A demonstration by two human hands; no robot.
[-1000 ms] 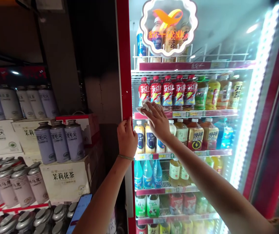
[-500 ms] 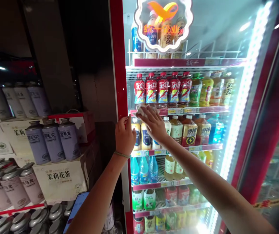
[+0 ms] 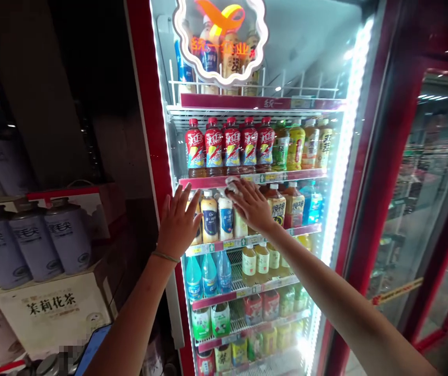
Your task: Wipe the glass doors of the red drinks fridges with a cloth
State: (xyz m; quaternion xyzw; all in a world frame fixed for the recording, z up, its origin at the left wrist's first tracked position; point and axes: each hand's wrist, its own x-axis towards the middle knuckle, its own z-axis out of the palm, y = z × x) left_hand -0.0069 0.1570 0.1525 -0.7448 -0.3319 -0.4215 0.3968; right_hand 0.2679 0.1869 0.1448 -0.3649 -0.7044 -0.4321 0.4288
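My right hand (image 3: pixel 254 208) holds a crumpled white cloth or tissue (image 3: pixel 232 183) under its fingertips, against the glass door of a lit drinks fridge. Behind the glass there, a pink shelf strip (image 3: pixel 204 183) runs below red-capped bottles (image 3: pixel 231 146). With its fingers spread, my left hand (image 3: pixel 180 218) lies at the left edge of the door, close to the red frame (image 3: pixel 147 104), and holds nothing. An elastic band (image 3: pixel 165 256) circles that wrist. Blue-and-white labelled bottles (image 3: pixel 209 216) stand behind the glass between my hands.
To the left, purple cans (image 3: pixel 69 237) stand on a white carton (image 3: pixel 51 313), with a phone (image 3: pixel 92 350) at the bottom edge. A glowing sign (image 3: pixel 220 42) shows at the door's top. Another red-framed glass door (image 3: pixel 435 156) is on the right.
The view has swung right, so the fridge sits further left. My left hand has gone from curled fingers at the frame to spread fingers. The cloth has shifted right along the shelf strip.
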